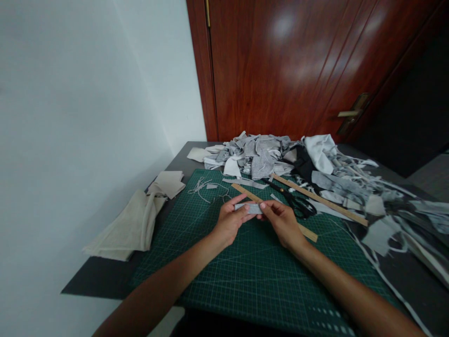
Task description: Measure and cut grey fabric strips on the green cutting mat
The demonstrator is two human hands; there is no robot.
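Observation:
Between my hands is a small strip of grey fabric (253, 208), held above the green cutting mat (224, 281). My left hand (231, 217) pinches its left end, thumb on top and fingers beneath. At the right end, the thumb and fingertips of my right hand (279, 220) grip the strip. A wooden ruler (307, 232) lies slantwise on the mat, partly hidden behind my hands. Just beyond my right hand rest black-handled scissors (298, 203), with a second wooden ruler (326, 201) beside them.
A heap of grey and white fabric scraps (259, 152) spreads along the back and right of the dark table (101, 276). Folded cream cloth (129, 224) lies at the left edge. Loose threads (201, 187) sit on the mat. A wall and a wooden door (273, 70) stand behind.

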